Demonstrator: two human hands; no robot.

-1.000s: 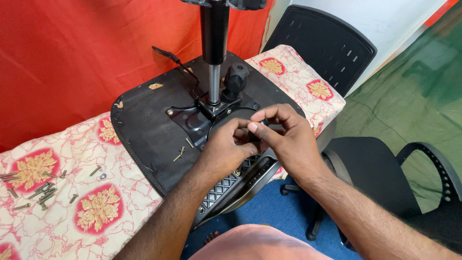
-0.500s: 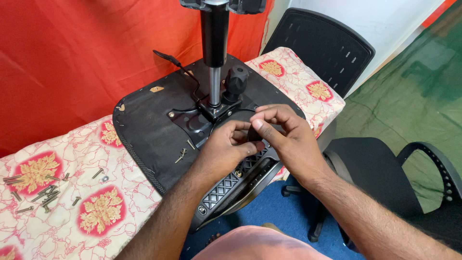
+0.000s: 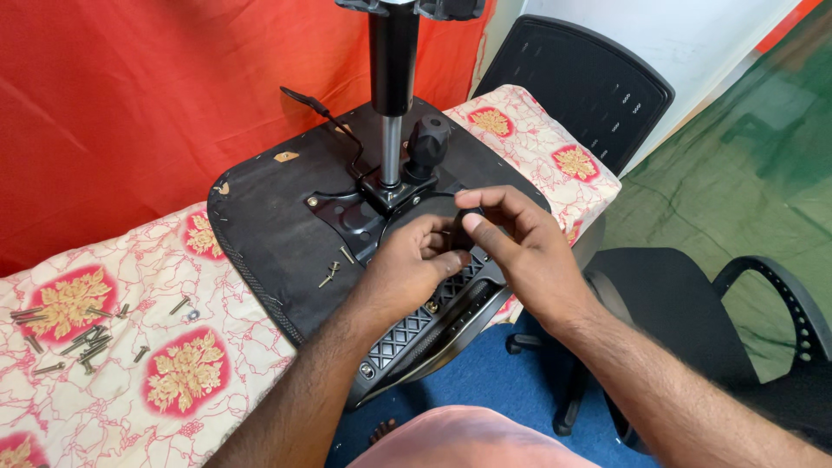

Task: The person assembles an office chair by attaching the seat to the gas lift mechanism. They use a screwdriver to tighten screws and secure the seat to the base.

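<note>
An upturned black chair seat [image 3: 277, 234] lies on a patterned cloth, its metal mechanism plate [image 3: 347, 217] and gas cylinder column [image 3: 392, 78] pointing up. A black lattice bracket [image 3: 416, 321] runs along the seat's near edge. My left hand [image 3: 406, 270] rests on this bracket, fingers curled at its upper end. My right hand [image 3: 520, 251] meets it from the right, thumb and fingers pinching a small black part [image 3: 459, 232] between both hands. A black round knob [image 3: 428, 139] stands beside the column. A few loose screws [image 3: 334, 270] lie on the seat, just left of my left hand.
Several screws and bolts [image 3: 78, 342] lie scattered on the floral cloth [image 3: 173, 381] at the left. A red curtain [image 3: 130, 104] hangs behind. A black chair backrest [image 3: 581, 87] leans at the far right; another black chair with an armrest [image 3: 763, 295] stands at the right.
My right hand has spread its fingers and shifted slightly right; the left hand stays on the bracket. The view moved a little closer.
</note>
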